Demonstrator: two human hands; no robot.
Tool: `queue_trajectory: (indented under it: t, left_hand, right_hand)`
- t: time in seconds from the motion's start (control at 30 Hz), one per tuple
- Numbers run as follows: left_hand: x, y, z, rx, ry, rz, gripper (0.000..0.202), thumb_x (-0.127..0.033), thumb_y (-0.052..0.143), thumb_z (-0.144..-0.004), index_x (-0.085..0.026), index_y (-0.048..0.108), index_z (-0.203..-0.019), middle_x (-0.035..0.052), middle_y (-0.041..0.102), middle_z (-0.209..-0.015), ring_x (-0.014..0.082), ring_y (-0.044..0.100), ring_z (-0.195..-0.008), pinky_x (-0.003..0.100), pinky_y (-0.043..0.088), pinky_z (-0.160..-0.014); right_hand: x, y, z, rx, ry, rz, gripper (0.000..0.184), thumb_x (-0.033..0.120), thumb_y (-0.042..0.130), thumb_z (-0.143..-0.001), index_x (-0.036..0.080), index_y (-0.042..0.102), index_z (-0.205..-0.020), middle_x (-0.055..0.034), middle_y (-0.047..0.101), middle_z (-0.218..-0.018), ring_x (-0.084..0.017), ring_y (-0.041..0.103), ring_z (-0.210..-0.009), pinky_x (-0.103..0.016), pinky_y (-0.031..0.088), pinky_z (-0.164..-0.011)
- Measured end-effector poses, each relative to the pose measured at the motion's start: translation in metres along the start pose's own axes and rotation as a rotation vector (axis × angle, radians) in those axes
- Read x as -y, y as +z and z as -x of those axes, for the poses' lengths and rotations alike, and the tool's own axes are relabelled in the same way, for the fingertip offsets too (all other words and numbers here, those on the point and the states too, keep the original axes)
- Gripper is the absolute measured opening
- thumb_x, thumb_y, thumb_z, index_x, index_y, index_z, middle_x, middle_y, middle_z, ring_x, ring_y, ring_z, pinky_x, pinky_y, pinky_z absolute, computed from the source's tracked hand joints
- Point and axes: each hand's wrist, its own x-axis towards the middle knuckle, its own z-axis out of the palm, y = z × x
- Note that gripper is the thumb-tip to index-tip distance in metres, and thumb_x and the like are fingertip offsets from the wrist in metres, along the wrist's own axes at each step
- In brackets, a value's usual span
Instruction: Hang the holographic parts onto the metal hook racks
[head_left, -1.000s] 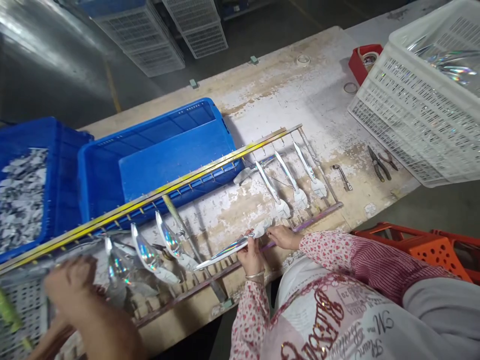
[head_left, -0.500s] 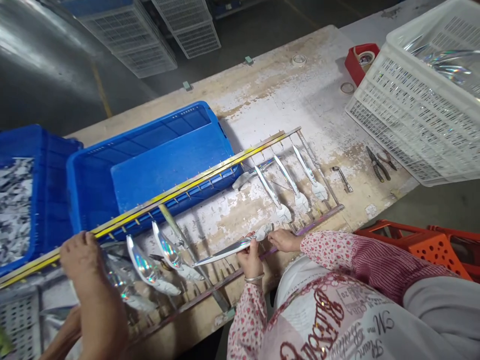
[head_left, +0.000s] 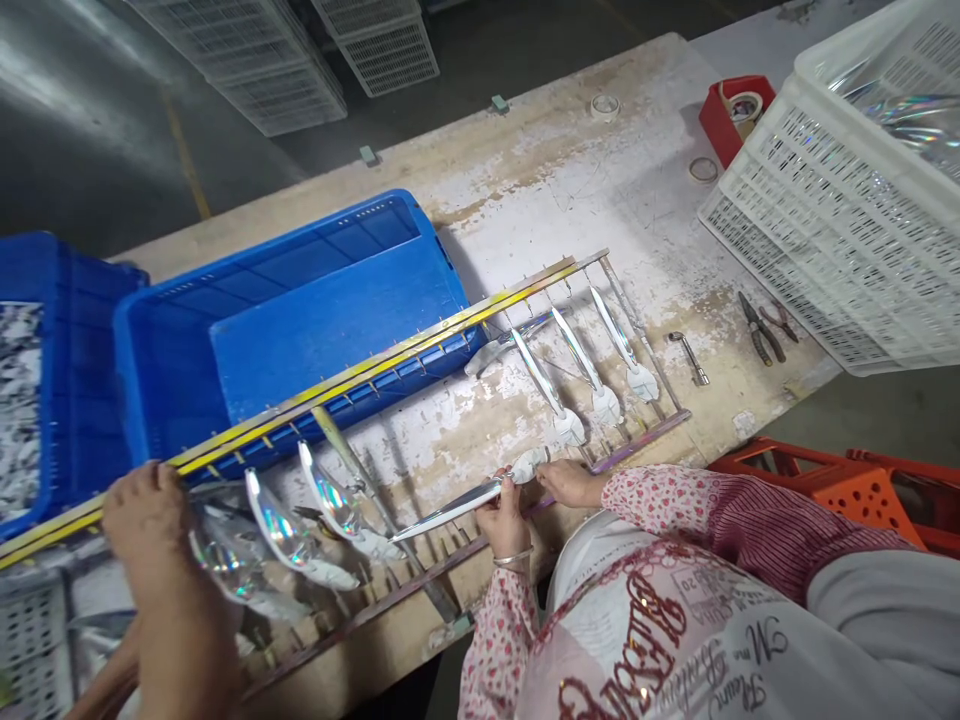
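Note:
My left hand (head_left: pixel 501 515) is closed around a long, curved, shiny silver piece (head_left: pixel 450 507) near its wrapped end. White tape (head_left: pixel 531 462) covers that end, and the bare tip points left over the rack. At the taped end, the fingers of my right hand (head_left: pixel 571 482) are pinched on the tape. Similar taped pieces hang on a long metal rack (head_left: pixel 420 345) with hooks, among them one piece (head_left: pixel 536 370) just beyond my hands and another (head_left: pixel 289 540) to the left.
Another person's hand (head_left: pixel 150 515) grips the rack at the left. Behind the rack stands a blue bin (head_left: pixel 300 280). Pliers (head_left: pixel 761 330), a socket wrench (head_left: pixel 688 358) and tape rolls lie on the table at right, beside a white basket (head_left: pixel 817 230) of shiny pieces. An orange stool (head_left: pixel 832 490) stands below.
The held piece has turned slightly in my hands, showing more of its white edge. My hands stay in nearly the same place; the other person's hand appears a little further left.

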Motion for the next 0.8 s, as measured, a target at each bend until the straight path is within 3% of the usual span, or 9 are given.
queue_trajectory:
  t: [0.17, 0.33, 0.63, 0.8]
  left_hand:
    - [-0.017, 0.004, -0.004, 0.017, 0.069, -0.088, 0.045, -0.042, 0.082, -0.064, -0.014, 0.064, -0.094, 0.0099, 0.071, -0.095, 0.0240, 0.068, -0.098, 0.037, 0.056, -0.086]
    - [-0.031, 0.004, -0.014, 0.036, 0.099, -0.115, 0.048, -0.044, 0.083, -0.062, -0.012, 0.065, -0.093, 0.0111, 0.071, -0.097, 0.0235, 0.069, -0.094, 0.039, 0.055, -0.088]
    - [-0.011, -0.002, -0.004, 0.026, 0.017, -0.087, 0.051, -0.047, 0.084, -0.059, -0.011, 0.066, -0.090, 0.0101, 0.072, -0.089, 0.0210, 0.069, -0.087, 0.036, 0.056, -0.082]
    - [-0.012, -0.001, -0.002, 0.018, 0.009, -0.086, 0.048, -0.042, 0.085, -0.058, -0.011, 0.066, -0.089, 0.0080, 0.071, -0.086, 0.0190, 0.069, -0.084, 0.033, 0.056, -0.081]
  right_hand:
    - [0.002, -0.003, 0.000, 0.045, -0.055, 0.080, 0.026, 0.011, 0.048, -0.085, 0.012, 0.065, -0.104, -0.0141, 0.072, -0.095, -0.025, 0.067, -0.086, -0.030, 0.044, -0.070]
    - [0.000, -0.003, 0.002, 0.026, -0.060, 0.021, 0.028, 0.014, 0.044, -0.090, 0.014, 0.064, -0.108, -0.0125, 0.072, -0.102, -0.023, 0.066, -0.090, -0.030, 0.044, -0.076]
    - [0.004, -0.005, 0.006, 0.021, -0.018, 0.087, 0.028, 0.021, 0.038, -0.095, 0.016, 0.062, -0.110, -0.0107, 0.072, -0.099, -0.022, 0.067, -0.088, -0.029, 0.044, -0.074]
    - [0.008, -0.010, 0.003, 0.062, -0.033, 0.132, 0.028, 0.018, 0.041, -0.093, 0.013, 0.064, -0.107, -0.0143, 0.072, -0.096, -0.025, 0.068, -0.085, -0.030, 0.046, -0.068]
